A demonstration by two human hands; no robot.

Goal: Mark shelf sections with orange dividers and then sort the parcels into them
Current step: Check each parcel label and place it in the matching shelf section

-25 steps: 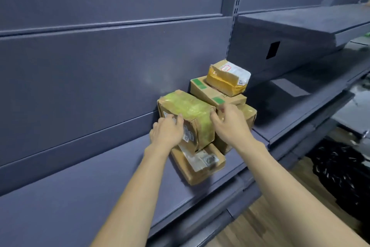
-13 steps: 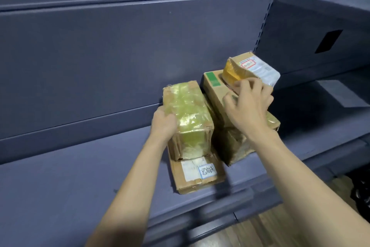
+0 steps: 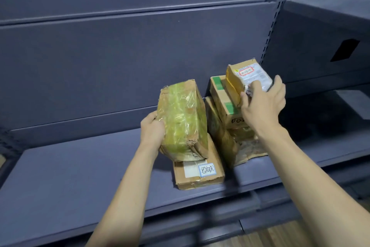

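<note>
Several cardboard parcels are stacked on the grey shelf [image 3: 80, 176]. My left hand [image 3: 152, 128] grips the left side of a parcel wrapped in yellow-green tape [image 3: 182, 120], tilted up off a flat parcel with a handwritten label [image 3: 200, 174]. My right hand [image 3: 262, 102] holds a small yellow parcel with a white label [image 3: 246, 78], which sits on top of a box with green tape strips [image 3: 222, 96]. That box rests on a larger worn parcel [image 3: 236, 146]. No orange dividers are in view.
The shelf's back panel [image 3: 130, 56] rises right behind the parcels. A slotted upright [image 3: 276, 16] separates this bay from the neighbouring one on the right. The shelf's left half is bare. Wooden floor [image 3: 320, 234] shows below at the right.
My left hand has tipped the yellow-green parcel up and a little leftward. My right hand has slid from the stack's front up to the small yellow parcel and closed round it.
</note>
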